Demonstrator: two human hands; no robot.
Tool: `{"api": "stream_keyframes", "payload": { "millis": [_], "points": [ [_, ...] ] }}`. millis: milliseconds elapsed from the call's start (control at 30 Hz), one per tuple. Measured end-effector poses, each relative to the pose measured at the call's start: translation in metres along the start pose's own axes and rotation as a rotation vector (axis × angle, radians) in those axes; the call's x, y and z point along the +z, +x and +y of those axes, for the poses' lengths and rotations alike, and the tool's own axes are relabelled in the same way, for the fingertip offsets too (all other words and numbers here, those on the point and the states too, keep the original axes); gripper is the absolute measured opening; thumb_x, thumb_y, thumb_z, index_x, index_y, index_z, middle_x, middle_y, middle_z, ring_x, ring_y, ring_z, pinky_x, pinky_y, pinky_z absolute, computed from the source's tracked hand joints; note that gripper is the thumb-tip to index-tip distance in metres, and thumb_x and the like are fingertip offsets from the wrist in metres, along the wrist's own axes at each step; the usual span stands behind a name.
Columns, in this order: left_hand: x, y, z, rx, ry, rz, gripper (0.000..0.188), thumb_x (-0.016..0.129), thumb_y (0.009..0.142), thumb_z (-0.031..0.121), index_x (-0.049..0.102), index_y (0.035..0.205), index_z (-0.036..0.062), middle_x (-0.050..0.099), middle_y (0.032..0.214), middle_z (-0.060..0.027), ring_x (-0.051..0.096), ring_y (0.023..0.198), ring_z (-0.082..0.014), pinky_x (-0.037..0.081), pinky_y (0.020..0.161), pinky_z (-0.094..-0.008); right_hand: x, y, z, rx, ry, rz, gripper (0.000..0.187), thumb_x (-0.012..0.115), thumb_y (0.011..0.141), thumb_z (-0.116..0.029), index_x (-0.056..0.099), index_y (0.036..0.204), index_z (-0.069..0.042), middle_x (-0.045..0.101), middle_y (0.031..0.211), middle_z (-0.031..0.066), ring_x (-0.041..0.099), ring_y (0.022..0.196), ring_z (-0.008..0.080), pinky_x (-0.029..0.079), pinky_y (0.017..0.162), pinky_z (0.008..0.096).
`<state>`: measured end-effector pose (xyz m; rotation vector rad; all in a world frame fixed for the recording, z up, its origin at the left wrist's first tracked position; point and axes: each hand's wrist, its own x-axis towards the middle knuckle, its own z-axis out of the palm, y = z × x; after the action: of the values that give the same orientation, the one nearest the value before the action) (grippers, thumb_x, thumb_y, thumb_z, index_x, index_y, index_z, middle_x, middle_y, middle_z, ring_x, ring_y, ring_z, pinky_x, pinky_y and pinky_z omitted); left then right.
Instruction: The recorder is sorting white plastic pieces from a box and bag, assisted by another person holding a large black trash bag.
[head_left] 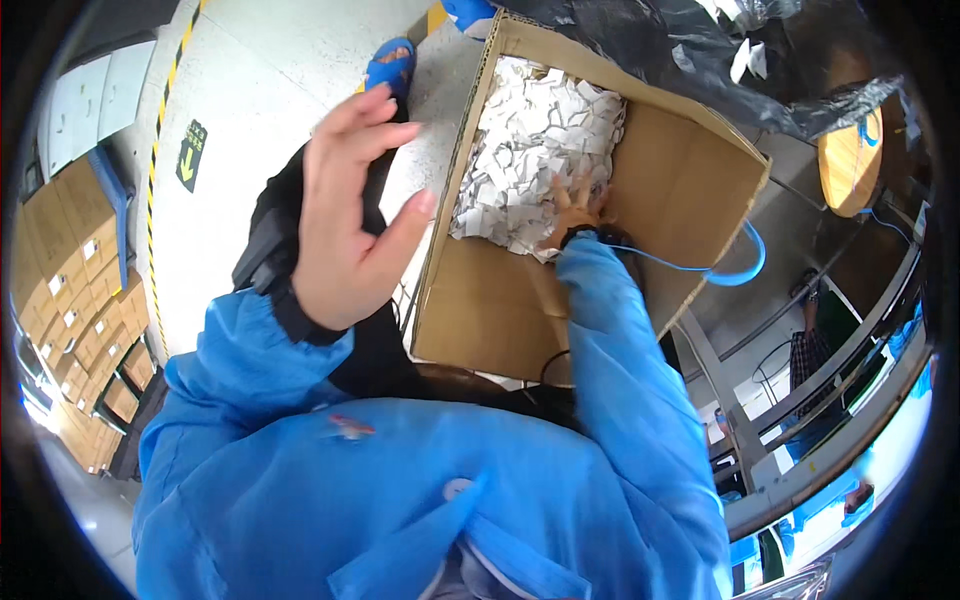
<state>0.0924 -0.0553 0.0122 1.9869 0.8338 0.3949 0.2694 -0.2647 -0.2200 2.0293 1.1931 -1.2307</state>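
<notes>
A large open cardboard box point(690, 160) stands in front of me. Many small white pieces, like torn paper or card scraps point(540, 130), cover its bottom. Inside the box my right hand point(578, 212) rests on the near right part of the scraps with its fingers spread. A dark band with a blue coiled cord point(740, 262) is at that wrist; the cord runs over the box's right wall. My left hand point(350, 210) is raised in the air left of the box, empty, fingers apart and thumb out. A black band point(300, 312) circles the left wrist.
A black plastic bag point(660, 40) with some white scraps on it lies beyond the box. A round wooden stool seat point(850, 165) and a metal frame point(730, 390) stand on the right. Stacked cardboard boxes point(80, 290) line the left, past yellow-black floor tape point(153, 200).
</notes>
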Motion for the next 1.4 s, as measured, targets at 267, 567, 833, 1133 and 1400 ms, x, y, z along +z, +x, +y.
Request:
{"api": "stream_keyframes", "payload": {
  "millis": [267,567,833,1133,1400],
  "points": [
    [0.003,0.010,-0.010,-0.055,-0.039,-0.057,0.038,0.052,0.078,-0.005,0.049,0.116,0.0000,0.031,0.136,-0.0186,0.036,0.127,-0.0309,0.032,0.104,-0.0426,0.067,0.018,-0.024,0.180,0.371,-0.043,0.114,0.086,0.048,-0.047,0.022,0.142,-0.043,-0.011,0.153,0.0080,0.005,0.135,0.0510,0.024,0.105,0.0617],
    [0.014,0.013,-0.007,-0.037,-0.058,-0.032,0.027,0.059,0.075,-0.005,0.057,0.102,0.0003,0.045,0.122,-0.0222,0.050,0.107,-0.0290,0.042,0.091,-0.0358,0.141,0.068,-0.010,0.193,0.475,0.295,0.051,0.067,0.073,-0.010,0.057,0.121,-0.024,0.019,0.147,0.0189,0.036,0.123,0.0436,0.040,0.098,0.0441],
    [0.011,0.027,0.003,0.062,-0.059,-0.018,0.017,0.058,0.081,-0.002,0.060,0.097,0.0010,0.056,0.105,-0.0125,0.056,0.095,-0.0227,0.044,0.084,-0.0301,0.021,0.040,0.005,0.136,0.944,0.421,0.028,0.065,0.068,-0.003,0.066,0.097,-0.001,0.068,0.089,0.0156,0.065,0.084,0.0344,0.050,0.079,0.0359],
    [0.044,0.008,0.005,-0.067,-0.370,-0.362,0.038,0.065,0.084,0.011,0.054,0.120,0.0028,0.058,0.118,-0.0125,0.056,0.107,-0.0178,0.047,0.086,-0.0296,-0.076,-0.113,0.004,-0.156,1.833,0.346,0.029,0.060,0.071,0.008,0.063,0.099,0.005,0.066,0.092,0.0100,0.064,0.084,0.0206,0.050,0.075,0.0316],
    [0.090,0.000,0.026,0.080,-0.501,-0.659,0.062,0.075,0.077,0.017,0.045,0.129,0.0023,0.055,0.120,-0.0134,0.052,0.109,-0.0193,0.040,0.096,-0.0315,-0.081,-0.174,0.005,-0.318,1.872,0.035,0.037,0.065,0.071,0.002,0.059,0.107,0.005,0.065,0.096,0.0104,0.064,0.082,0.0201,0.051,0.077,0.0323]
  ]
}}
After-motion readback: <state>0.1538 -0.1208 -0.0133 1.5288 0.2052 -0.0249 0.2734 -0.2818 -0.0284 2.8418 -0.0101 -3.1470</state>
